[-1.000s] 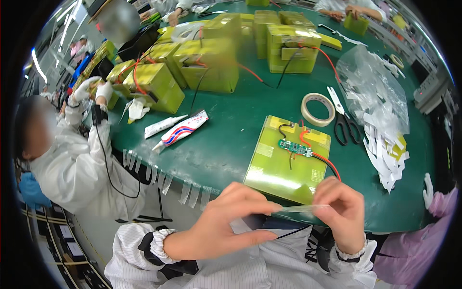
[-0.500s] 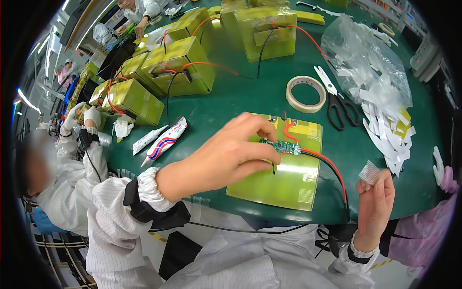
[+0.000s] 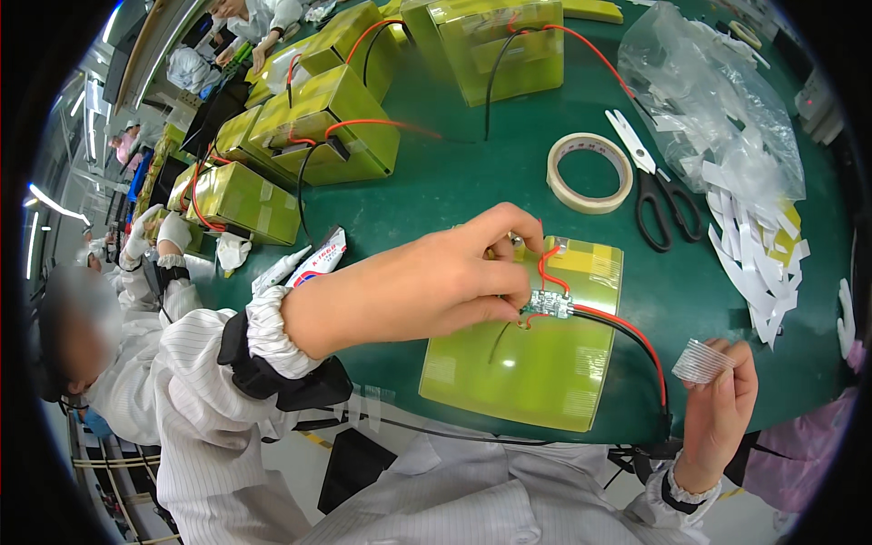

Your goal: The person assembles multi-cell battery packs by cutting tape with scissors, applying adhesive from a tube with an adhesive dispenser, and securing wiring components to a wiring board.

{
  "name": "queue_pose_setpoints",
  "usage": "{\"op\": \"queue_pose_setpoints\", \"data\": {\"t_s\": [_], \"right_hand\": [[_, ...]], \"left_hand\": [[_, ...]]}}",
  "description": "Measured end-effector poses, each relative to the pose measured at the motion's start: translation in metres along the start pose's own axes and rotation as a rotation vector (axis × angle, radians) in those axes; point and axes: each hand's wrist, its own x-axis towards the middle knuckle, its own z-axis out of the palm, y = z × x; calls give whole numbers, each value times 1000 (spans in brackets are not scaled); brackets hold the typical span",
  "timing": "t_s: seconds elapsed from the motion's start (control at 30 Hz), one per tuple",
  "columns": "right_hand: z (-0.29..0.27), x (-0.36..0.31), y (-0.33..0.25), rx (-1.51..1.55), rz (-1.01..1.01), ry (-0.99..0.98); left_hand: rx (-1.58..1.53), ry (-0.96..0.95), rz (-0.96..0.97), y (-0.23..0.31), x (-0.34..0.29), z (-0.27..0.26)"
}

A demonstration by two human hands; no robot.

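A flat block wrapped in yellow-green film (image 3: 509, 386) lies before me, a small circuit board (image 3: 550, 303) over its upper part. My left hand (image 3: 472, 272) reaches across it, thumb and fingers pinched at the board's left end; the fingertips partly hide the board. A thick red and black cable (image 3: 640, 341) runs from the board's right end toward the table's near edge. Thin red wires (image 3: 547, 265) curve above the board, and a thin dark wire hangs below it. At the right, apart from the block, my right hand (image 3: 722, 395) pinches a piece of clear ribbed tape (image 3: 701, 361).
Beyond the block lie a tape roll (image 3: 589, 173) and black-handled scissors (image 3: 656, 186). White strips (image 3: 749, 272) and a clear plastic bag (image 3: 704, 100) lie right. Yellow-green wired blocks (image 3: 327, 127) and glue tubes (image 3: 318, 259) are left. A co-worker's gloved hands (image 3: 159, 232) work farther left.
My view has shifted, so the table things sit lower and farther right. My left fingers have closed in on the board's left end, and the board's face looks paler. The right hand still holds the tape.
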Motion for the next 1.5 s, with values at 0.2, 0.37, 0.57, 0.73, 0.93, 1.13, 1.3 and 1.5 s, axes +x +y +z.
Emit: {"op": "queue_pose_setpoints", "data": {"t_s": [0.2, 0.37, 0.57, 0.73, 0.93, 1.13, 1.3, 1.5], "right_hand": [[-12, 2, 2, -44, -42, -123], [-2, 2, 4, -15, 8, -4], [-2, 4, 5, -55, 17, -6], [-3, 5, 5, -67, 13, -35], [-5, 6, 3, -43, 27, -11], [-3, 10, 4, -2, 49, -39], [-2, 11, 5, -48, 9, -50], [0, 14, 6, -86, 7, -54]], "left_hand": [[157, -23, 191, 6, 10, -9], [277, -135, 183, 8, 7, -2], [163, -140, 192, -2, 13, -9], [20, -144, 121, -3, 11, -9], [93, -209, 140, 5, 6, -5], [-27, -193, 32, -3, 7, -2], [-112, -99, -87, 5, 11, -4], [-56, -89, -153, 9, 12, -7]]}}
